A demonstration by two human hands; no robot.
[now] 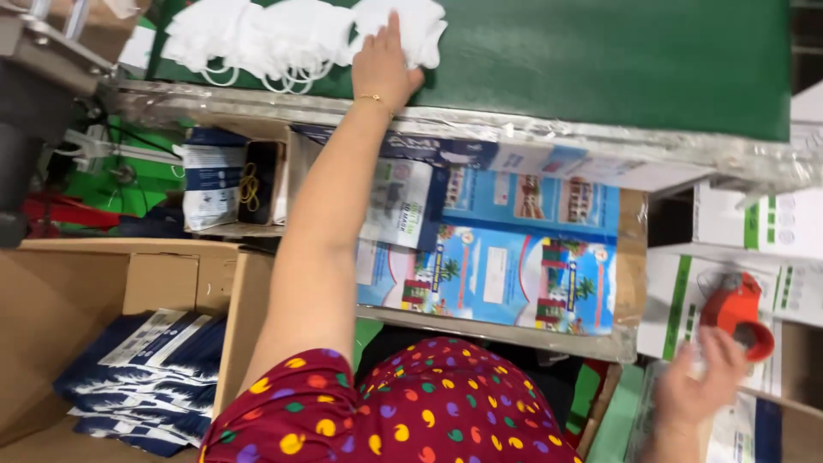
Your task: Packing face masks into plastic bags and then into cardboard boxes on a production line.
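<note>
My left hand point(383, 62) lies flat, fingers together, on white masks point(283, 39) on the green tabletop point(600, 60) — my right hand point(703, 377), fingers spread, nears white-and-green boxes point(763, 227).

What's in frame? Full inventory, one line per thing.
face masks: a pile, count unclear, white, on the green surface at top left
green surface: one, dark green, across the top
printed sheets: several, mostly blue, in a tray below the green surface
cardboard box: one, brown, lower left
flat packets: a stack, dark blue and white, inside the cardboard box
tape dispenser: one, red-orange, right side
white cartons: several, white with green stripes, right edge
sleeve: one, dark red with coloured dots, bottom centre
left hand: one, reaching up, resting on the face masks
right hand: one, blurred, low right beside the tape dispenser
</note>
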